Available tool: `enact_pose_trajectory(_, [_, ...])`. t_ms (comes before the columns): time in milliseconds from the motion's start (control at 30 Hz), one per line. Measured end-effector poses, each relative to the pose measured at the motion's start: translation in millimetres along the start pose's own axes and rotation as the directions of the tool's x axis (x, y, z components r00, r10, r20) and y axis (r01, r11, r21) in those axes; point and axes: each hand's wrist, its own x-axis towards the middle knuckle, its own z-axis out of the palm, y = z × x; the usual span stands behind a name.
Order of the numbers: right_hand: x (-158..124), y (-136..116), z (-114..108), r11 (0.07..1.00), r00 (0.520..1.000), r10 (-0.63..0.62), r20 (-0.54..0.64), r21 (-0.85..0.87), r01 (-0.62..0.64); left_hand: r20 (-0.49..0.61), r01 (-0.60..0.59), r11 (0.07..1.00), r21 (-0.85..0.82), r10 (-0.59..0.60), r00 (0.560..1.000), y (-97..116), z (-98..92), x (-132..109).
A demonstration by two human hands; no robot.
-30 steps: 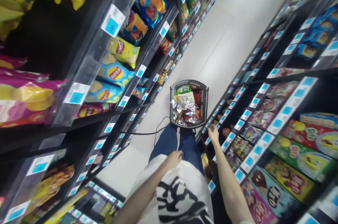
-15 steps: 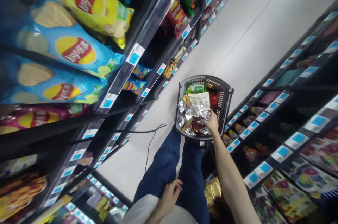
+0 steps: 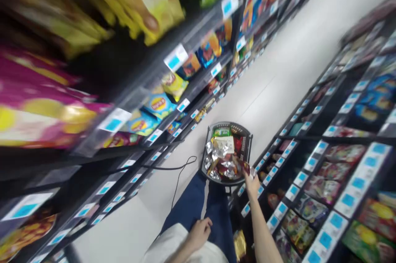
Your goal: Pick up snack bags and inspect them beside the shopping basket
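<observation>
Silver and dark red in the head view: 1 small packet (image 3: 246, 167) is at the near right edge of the basket (image 3: 245, 147), fingers of my right hand (image 3: 253, 184) gripping it. I judge it light, soft and slippery, best pinched at its silvery end. My left hand (image 3: 200, 231), over blue trousers (image 3: 219, 209), is curled; whether closed I cannot tell.

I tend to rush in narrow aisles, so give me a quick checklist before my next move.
1. Right hand gripping the small packet: ok.
2. Packet clear of the basket rim: cannot tell; they overlap in view.
3. Basket open side up, before the legs: ok.
4. Left hand empty: cannot tell; fingers curled.
5. Dark cord clear of basket: ok, a gap shows.
6. Packet's print readable: not ok, blurred.
</observation>
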Motion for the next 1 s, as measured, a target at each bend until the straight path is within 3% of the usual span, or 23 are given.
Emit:
enact_pose_trajectory(67, [-28, -6, -31, 0.991, 0.997, 0.048, -0.056, 0.126, -0.041, -0.003, -0.055, 0.998, -0.016, 0.055, 0.998, 34, -9.0, 4])
enact_pose_trajectory(100, [-41, -9, -44, 0.938, 0.992, 0.121, -0.029, 0.329, -0.105, -0.007, -0.083, 0.994, -0.065, 0.083, 0.997, 55, -16.3, 4])
enact_pose_trajectory(167, [-64, -20, -66, 0.713, 0.962, 0.201, 0.184, 0.646, -0.272, -0.025, -0.154, 0.966, -0.207, 0.152, 0.988, 100, -35.5, 0])
enact_pose_trajectory(267, [-106, -45, -96, 0.484, 0.917, 0.068, 0.392, 0.791, -0.374, -0.074, -0.297, 0.884, -0.36, 0.29, 0.954, 165, -69.0, -15])
enact_pose_trajectory(367, [-155, -72, -119, 0.395, 0.867, -0.138, 0.478, 0.83, -0.394, -0.131, -0.427, 0.743, -0.515, 0.424, 0.896, 214, -96.5, -25])
enact_pose_trajectory(433, [-182, -86, -124, 0.353, 0.825, -0.233, 0.515, 0.835, -0.421, -0.202, -0.47, 0.668, -0.577, 0.44, 0.875, 240, -110.2, -29])
enact_pose_trajectory(500, [-201, -94, -121, 0.307, 0.826, -0.285, 0.486, 0.863, -0.402, -0.271, -0.506, 0.606, -0.614, 0.441, 0.856, 261, -121.6, -35])
enact_pose_trajectory(667, [-220, -94, -118, 0.264, 0.869, -0.332, 0.367, 0.921, -0.288, -0.317, -0.549, 0.545, -0.634, 0.465, 0.827, 289, -135.9, -58])
enact_pose_trajectory(867, [-225, -96, -145, 0.335, 0.871, -0.37, 0.324, 0.921, -0.2, -0.342, -0.584, 0.515, -0.628, 0.492, 0.801, 289, -130.1, -73])
enact_pose_trajectory(1000, [-224, -99, -146, 0.344, 0.853, -0.409, 0.324, 0.921, -0.185, -0.397, -0.612, 0.505, -0.608, 0.474, 0.786, 287, -128.7, -75])
